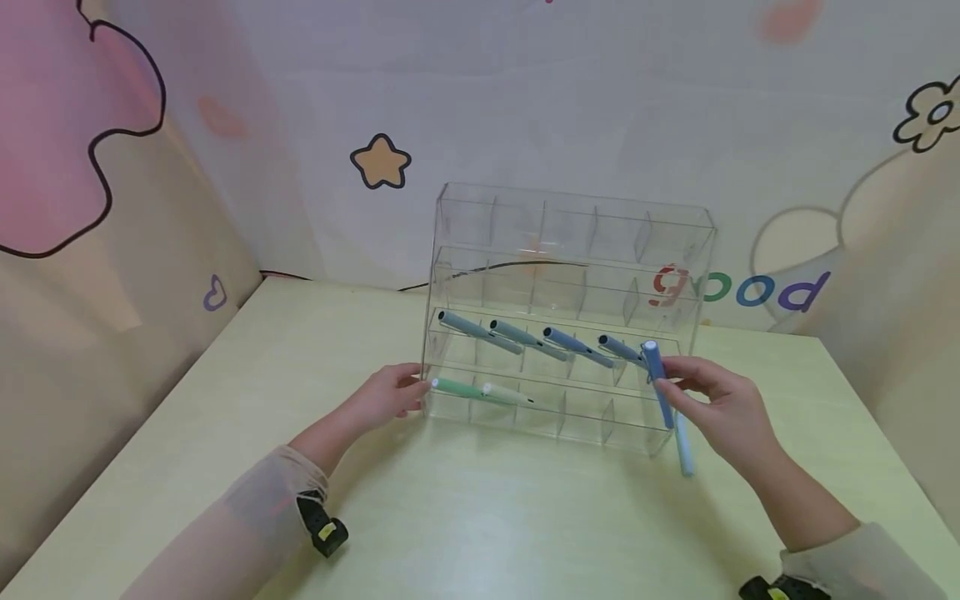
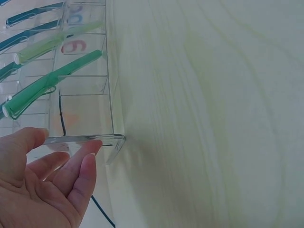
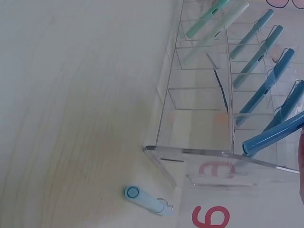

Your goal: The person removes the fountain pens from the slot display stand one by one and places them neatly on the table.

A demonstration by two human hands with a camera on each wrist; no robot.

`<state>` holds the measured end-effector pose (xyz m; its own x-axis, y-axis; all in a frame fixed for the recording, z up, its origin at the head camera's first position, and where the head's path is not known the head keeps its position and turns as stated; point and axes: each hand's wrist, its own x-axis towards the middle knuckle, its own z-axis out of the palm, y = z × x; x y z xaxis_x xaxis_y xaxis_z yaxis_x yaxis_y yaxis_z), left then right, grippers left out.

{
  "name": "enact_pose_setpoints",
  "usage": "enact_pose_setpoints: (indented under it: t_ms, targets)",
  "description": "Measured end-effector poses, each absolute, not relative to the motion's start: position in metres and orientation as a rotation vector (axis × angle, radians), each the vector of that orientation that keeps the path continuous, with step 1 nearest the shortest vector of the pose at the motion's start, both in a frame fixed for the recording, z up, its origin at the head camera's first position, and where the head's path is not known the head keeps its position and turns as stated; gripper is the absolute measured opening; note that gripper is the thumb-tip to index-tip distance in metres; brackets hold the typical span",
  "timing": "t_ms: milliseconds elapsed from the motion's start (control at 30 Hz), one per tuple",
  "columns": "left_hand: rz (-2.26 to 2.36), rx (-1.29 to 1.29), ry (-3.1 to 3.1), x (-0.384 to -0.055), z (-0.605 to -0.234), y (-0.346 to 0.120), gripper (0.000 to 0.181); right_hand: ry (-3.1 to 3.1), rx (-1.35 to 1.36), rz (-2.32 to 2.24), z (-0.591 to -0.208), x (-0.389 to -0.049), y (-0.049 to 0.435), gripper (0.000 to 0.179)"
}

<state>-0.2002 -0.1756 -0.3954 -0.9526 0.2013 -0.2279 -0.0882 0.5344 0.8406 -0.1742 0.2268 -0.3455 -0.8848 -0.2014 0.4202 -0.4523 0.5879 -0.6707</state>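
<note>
A clear acrylic display rack (image 1: pixel 585 427) with stepped rows of compartments stands on the table. My left hand (image 1: pixel 386 393) pinches its left side wall between thumb and fingers. At the rack's right end my right hand (image 1: pixel 726 410) holds a blue pen (image 1: pixel 657 375) between thumb and fingers, tilted over the second row from the bottom. Several blue and teal pens (image 1: pixel 576 346) lean in that row, one per compartment. In the bottom row, a green pen (image 1: pixel 457 387) and a pale green pen (image 1: pixel 507 394) sit at the left. The right wrist view barely includes the right hand.
A light blue pen (image 1: pixel 684 446) lies on the table (image 1: pixel 480 525) beside the rack's right end. Behind the rack hangs a printed backdrop (image 1: pixel 600 108) with a star and coloured letters. The rack's upper two rows hold no pens.
</note>
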Motion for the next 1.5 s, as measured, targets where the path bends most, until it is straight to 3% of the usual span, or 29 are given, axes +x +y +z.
enact_pose_setpoints:
  t_ms: [1100,1500]
  targets:
    - [1.391,0.134,2.460,-0.196,-0.393,-0.178,0.052,-2.583,0.249,1.287,-0.355,-0.185,0.270,0.038]
    - [1.386,0.118,2.445,-0.198,-0.396,-0.178,0.054,-2.631,0.046,1.388,-0.363,-0.192,0.285,0.051]
